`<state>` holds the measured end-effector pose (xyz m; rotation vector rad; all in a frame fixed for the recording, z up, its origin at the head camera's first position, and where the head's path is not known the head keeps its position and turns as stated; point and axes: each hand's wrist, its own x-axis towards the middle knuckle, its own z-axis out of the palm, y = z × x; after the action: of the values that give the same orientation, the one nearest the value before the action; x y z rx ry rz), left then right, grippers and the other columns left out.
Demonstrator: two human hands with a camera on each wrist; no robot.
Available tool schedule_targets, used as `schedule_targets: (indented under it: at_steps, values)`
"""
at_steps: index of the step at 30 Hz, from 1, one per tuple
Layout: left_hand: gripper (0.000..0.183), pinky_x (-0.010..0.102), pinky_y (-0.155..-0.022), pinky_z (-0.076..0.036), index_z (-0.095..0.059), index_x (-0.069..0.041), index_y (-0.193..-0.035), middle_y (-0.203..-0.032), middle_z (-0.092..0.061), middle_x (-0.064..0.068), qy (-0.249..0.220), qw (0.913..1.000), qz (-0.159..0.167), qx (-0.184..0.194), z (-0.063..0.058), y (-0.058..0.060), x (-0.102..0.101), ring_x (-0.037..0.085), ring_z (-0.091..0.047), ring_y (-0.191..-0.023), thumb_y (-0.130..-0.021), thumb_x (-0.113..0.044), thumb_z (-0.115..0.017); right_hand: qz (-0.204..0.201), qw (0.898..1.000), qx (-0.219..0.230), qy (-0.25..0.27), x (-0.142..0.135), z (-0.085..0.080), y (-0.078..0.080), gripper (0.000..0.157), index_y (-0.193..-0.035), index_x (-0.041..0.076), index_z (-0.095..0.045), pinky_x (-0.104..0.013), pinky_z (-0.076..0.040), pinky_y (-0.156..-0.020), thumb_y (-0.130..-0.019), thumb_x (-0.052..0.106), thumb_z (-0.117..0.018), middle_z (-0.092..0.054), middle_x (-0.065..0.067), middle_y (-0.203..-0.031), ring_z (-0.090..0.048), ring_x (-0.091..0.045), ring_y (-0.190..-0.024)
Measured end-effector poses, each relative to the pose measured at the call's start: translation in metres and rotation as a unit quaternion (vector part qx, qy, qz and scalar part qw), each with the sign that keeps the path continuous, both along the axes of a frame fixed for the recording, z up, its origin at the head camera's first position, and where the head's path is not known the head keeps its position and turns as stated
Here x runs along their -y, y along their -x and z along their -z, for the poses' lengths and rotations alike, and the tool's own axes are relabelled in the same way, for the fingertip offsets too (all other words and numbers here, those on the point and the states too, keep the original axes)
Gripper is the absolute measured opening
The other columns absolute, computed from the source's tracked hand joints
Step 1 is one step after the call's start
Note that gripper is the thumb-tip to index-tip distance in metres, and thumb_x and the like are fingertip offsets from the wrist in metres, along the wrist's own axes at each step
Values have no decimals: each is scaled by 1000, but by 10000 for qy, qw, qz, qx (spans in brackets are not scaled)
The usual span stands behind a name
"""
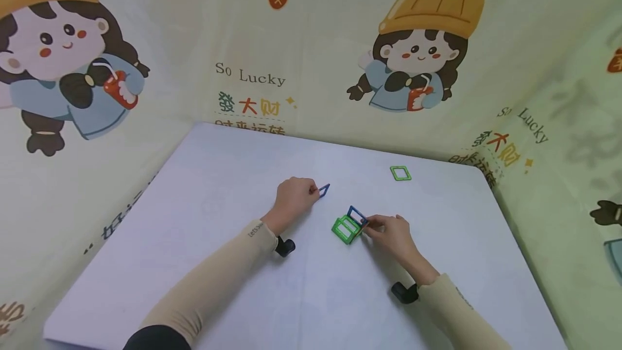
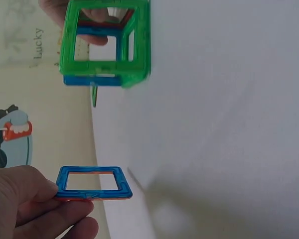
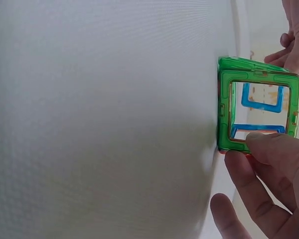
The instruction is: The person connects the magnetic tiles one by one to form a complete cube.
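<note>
My left hand (image 1: 293, 199) pinches a blue square magnetic tile (image 2: 94, 194), an open frame, between thumb and fingers. The tile is lifted a little left of a small built shape. That shape joins green magnetic tiles (image 3: 259, 77) with a blue tile (image 1: 358, 213) standing at its back; a red edge shows inside in the left wrist view. With thumb and fingers, my right hand (image 1: 392, 234) holds the shape at its right side. The held blue tile is apart from the shape. Part of the shape's right side is hidden by my right fingers.
A single green square tile (image 1: 401, 179) lies flat farther back on the white tabletop (image 1: 301, 312). Behind and beside the table hangs a printed cloth (image 1: 316, 69) with cartoon figures. Black wrist cameras (image 1: 404, 293) sit on both wrists.
</note>
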<state>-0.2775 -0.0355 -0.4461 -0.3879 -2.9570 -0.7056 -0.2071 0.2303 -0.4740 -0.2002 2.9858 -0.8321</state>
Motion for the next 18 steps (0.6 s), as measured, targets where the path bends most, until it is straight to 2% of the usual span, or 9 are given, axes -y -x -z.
schedule_targets:
  at_steps: [9,18]
  values:
    - [11,22,-55,-42,-79,-14,-88,-72,-72,-5,-335,9985,222,-361,1,-17,-10,8,-55,-60,-95,-20,-72,69,10000,-6,-2,0,-2,0,27,-115,3,-77,-68,-21,-118,-92,16,-75,-79,-7,-97,-71,-33,-105]
    - [13,20,-55,-41,-79,-14,-88,-68,-68,-7,-324,9987,306,-239,5,-26,-18,7,-54,-59,-96,-21,-71,153,9997,140,102,3,-3,-3,29,-117,2,-75,-67,-20,-120,-93,17,-75,-79,-8,-99,-69,-35,-109]
